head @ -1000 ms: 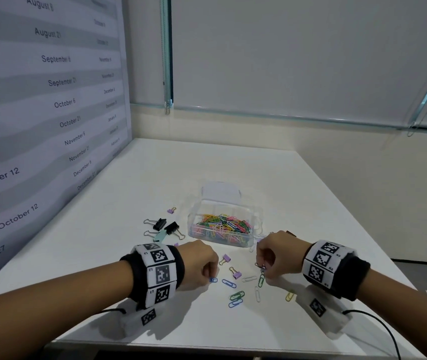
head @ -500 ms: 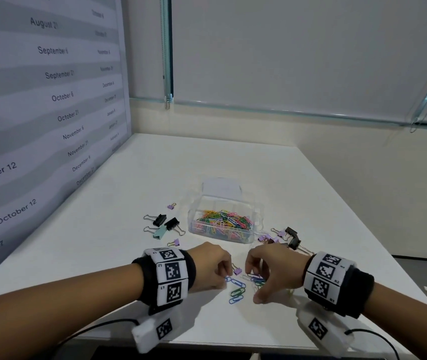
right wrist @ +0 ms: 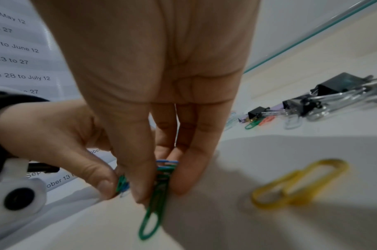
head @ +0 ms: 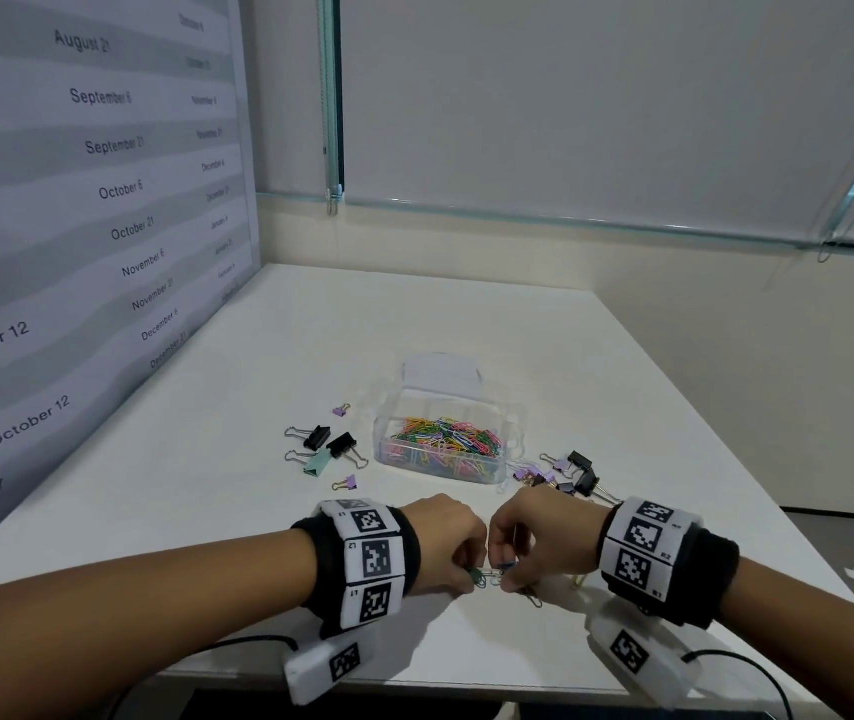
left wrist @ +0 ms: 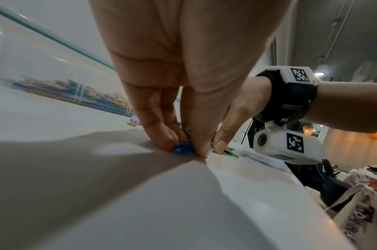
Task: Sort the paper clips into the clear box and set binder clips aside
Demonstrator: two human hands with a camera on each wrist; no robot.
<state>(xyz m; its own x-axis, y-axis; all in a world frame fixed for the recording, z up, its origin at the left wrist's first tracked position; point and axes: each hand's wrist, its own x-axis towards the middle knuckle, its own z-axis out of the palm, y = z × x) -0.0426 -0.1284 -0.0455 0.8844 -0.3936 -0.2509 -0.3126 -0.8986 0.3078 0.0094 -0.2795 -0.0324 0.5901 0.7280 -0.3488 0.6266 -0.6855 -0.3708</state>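
Wall chart (head: 92, 200) on the left is showing dates: "August 21", "September 6", "September 21", "October 6", "October 21", "November 6", "December 6", "to October 12"; the right wrist view is reading "28 to June 12", "13 to 27", "28 to July 12". Wristbands are carrying black-and-white square tags, small labels too tiny to read. Both hands are working at the near edge of the white bench (head: 414, 314), fingertips almost touching each other. Left hand (head: 445, 543) is pinching a small bunch of blue and green paper clips (left wrist: 182, 148) against the bench. Right hand (head: 539, 537) is gripping a few green and blue paper clips (right wrist: 159, 186) between thumb and fingers, one green clip sticking out below. A yellow paper clip (right wrist: 298, 182) is lying loose just right of the right hand. Clear box (head: 445, 433), lid open, is sitting mid-bench beyond the hands, holding a heap of coloured clips. Binder clips are lying in two groups: left group (head: 326, 444) beside the box, right group (head: 570, 475) near the right wrist, a few stray clips mixed in. Far half of the bench is lying open up to the wall. Versus half a second ago, the hands are closer together and the loose clips between them are now mostly gathered up.
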